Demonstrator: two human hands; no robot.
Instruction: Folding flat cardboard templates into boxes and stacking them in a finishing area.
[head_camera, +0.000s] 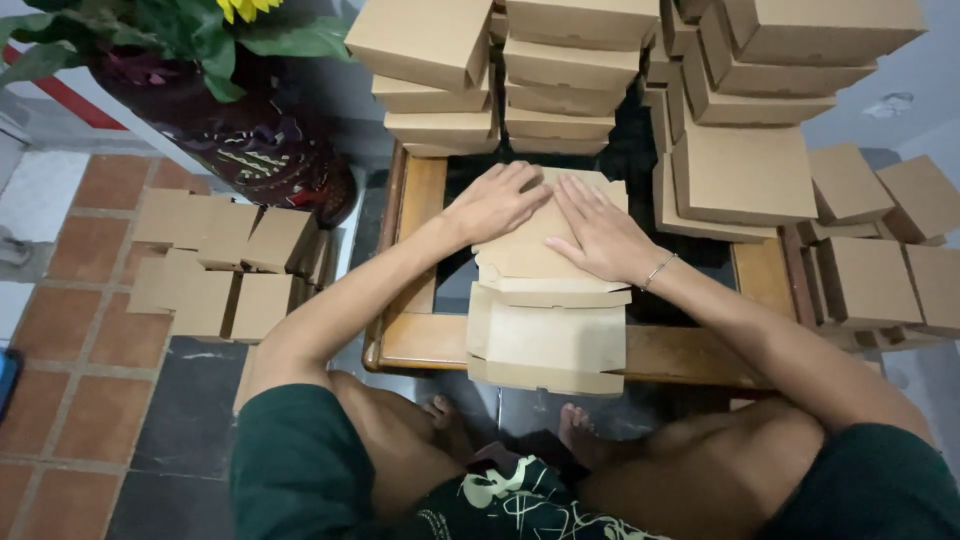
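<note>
A flat brown cardboard box blank (548, 320) lies half folded on a low wooden table (420, 340) in front of me. My left hand (497, 200) rests palm down on the far left part of the cardboard, fingers spread. Beside it my right hand (598, 235) presses flat on the upper flap; a thin bracelet circles that wrist. Both hands touch the cardboard without gripping it. The near half of the blank hangs over the table's front edge toward my crossed legs.
Stacks of finished brown boxes (560, 70) fill the far side of the table and pile up at the right (745, 175). Flat unfolded blanks (225, 265) lie on the tiled floor at left. A dark patterned plant pot (255, 140) stands behind them.
</note>
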